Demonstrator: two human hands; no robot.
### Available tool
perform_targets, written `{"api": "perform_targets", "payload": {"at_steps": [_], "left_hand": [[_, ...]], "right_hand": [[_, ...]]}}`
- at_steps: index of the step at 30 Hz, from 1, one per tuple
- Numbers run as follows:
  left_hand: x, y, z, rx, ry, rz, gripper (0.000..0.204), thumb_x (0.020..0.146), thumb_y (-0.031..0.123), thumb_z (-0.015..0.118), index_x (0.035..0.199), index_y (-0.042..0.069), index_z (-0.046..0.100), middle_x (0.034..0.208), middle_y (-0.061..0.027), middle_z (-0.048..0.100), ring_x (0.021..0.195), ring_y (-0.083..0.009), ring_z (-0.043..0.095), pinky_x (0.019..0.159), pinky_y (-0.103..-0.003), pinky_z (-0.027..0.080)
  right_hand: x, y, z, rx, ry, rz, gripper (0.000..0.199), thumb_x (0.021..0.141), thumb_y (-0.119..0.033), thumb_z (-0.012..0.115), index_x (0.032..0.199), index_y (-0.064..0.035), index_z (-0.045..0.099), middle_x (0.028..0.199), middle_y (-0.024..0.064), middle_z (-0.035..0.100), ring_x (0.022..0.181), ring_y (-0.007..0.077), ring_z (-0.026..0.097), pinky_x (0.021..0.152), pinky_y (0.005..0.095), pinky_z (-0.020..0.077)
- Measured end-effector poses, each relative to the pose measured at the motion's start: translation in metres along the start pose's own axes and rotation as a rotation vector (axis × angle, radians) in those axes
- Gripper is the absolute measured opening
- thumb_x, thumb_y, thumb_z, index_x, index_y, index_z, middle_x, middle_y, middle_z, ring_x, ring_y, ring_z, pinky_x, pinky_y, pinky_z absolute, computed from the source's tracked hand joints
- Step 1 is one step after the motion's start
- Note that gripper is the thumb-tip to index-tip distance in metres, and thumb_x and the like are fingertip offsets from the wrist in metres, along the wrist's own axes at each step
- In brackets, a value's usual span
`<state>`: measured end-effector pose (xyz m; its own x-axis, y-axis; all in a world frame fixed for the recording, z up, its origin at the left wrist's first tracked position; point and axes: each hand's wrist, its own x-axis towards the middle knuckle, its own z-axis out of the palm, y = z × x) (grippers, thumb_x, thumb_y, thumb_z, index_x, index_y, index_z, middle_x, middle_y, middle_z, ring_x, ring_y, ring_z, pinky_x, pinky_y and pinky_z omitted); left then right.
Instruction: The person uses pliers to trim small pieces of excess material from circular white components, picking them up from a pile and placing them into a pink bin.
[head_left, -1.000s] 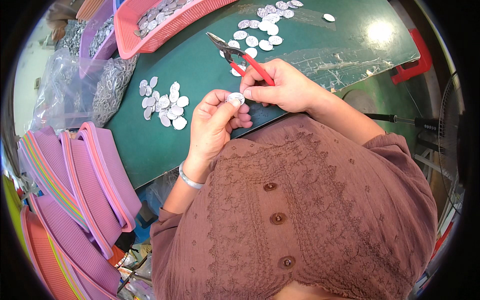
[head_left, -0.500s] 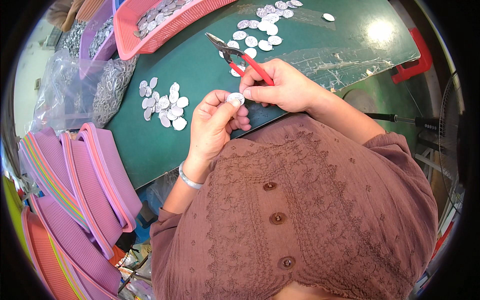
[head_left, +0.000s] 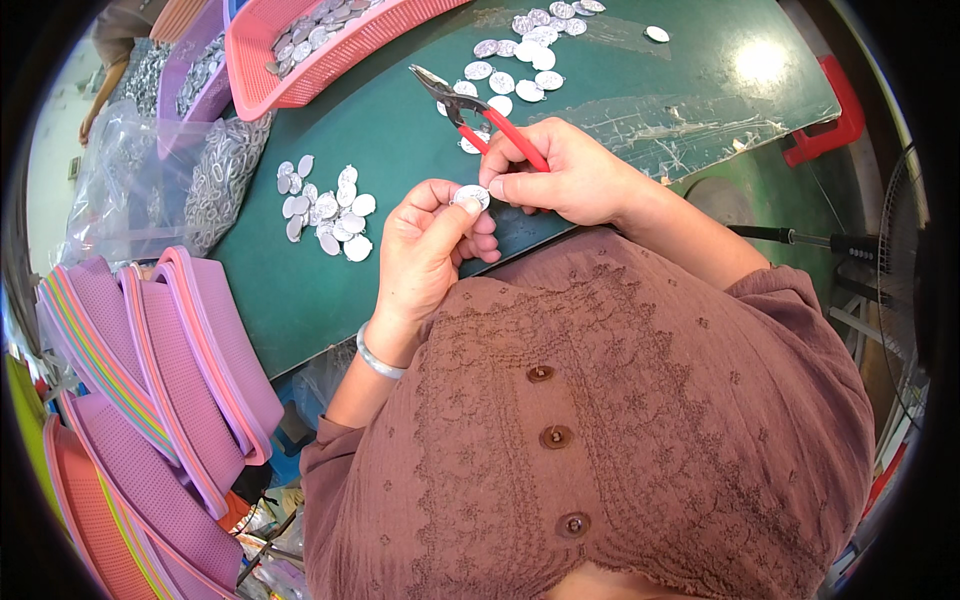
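Containers: stacked baskets (head_left: 222, 340) leaning at left; a pink basket (head_left: 335, 70) holding silver discs (head_left: 325, 27); a clear bag (head_left: 125, 195) holding grey rings (head_left: 222, 180); an upper-left lilac basket (head_left: 190, 40) holding metal pieces (head_left: 203, 75). Surface and room: a green table (head_left: 290, 290) bearing a far scatter (head_left: 530, 82) and a left pile (head_left: 328, 212) of discs, green top stretching between; a fan (head_left: 893, 270) standing at right; the near edge running beside the shirt (head_left: 620, 350). Near that edge, the right hand (head_left: 560, 175) is gripping red-handled pliers (head_left: 465, 103), thumb and forefinger meeting at the rim of one disc (head_left: 472, 195); the left hand (head_left: 422, 235) is pinching that disc between thumb and fingers.
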<state>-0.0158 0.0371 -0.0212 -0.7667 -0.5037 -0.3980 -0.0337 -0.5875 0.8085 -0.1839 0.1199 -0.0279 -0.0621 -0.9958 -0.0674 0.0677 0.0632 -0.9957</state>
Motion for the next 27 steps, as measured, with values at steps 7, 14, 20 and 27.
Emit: {"api": "perform_targets", "payload": {"at_steps": [7,14,20,27], "left_hand": [[-0.0004,-0.0002,0.0017,0.054,0.017,0.033,0.007,0.084,0.009,0.057,0.086,0.003,0.053,0.071,-0.0054,0.060,0.057,-0.0107,0.058,0.053,-0.025,0.051],[-0.0014,-0.0004,0.0038,0.128,0.048,0.041,0.005,0.085,0.008,0.053,0.089,0.005,0.053,0.069,-0.0050,0.058,0.057,-0.0119,0.055,0.053,-0.026,0.048],[-0.0017,-0.0014,0.0048,0.171,0.060,0.058,0.008,0.087,0.010,0.052,0.092,0.004,0.053,0.070,-0.0052,0.058,0.057,-0.0122,0.055,0.053,-0.026,0.048],[0.0004,-0.0045,-0.0019,0.029,0.006,0.088,0.014,0.089,0.013,0.046,0.093,0.002,0.054,0.074,-0.0076,0.059,0.062,-0.0143,0.057,0.057,-0.028,0.050]], "right_hand": [[-0.0004,0.0001,-0.0008,-0.031,-0.002,-0.016,0.011,0.078,-0.011,0.059,0.081,-0.0005,0.060,0.067,-0.0016,0.053,0.058,0.0050,0.045,0.053,0.0207,0.0359],[0.0008,0.0045,0.0003,-0.058,0.025,-0.060,0.010,0.075,-0.011,0.058,0.076,-0.0014,0.060,0.065,-0.0018,0.054,0.062,0.0057,0.045,0.057,0.0219,0.0371],[0.0010,0.0057,0.0004,-0.091,0.044,-0.073,0.011,0.074,-0.012,0.058,0.076,-0.0013,0.060,0.064,-0.0021,0.054,0.061,0.0058,0.045,0.056,0.0223,0.0373],[-0.0008,0.0031,0.0011,-0.061,0.039,-0.067,0.012,0.075,-0.012,0.059,0.077,-0.0010,0.060,0.068,-0.0006,0.056,0.065,0.0066,0.048,0.062,0.0225,0.0395]]}}
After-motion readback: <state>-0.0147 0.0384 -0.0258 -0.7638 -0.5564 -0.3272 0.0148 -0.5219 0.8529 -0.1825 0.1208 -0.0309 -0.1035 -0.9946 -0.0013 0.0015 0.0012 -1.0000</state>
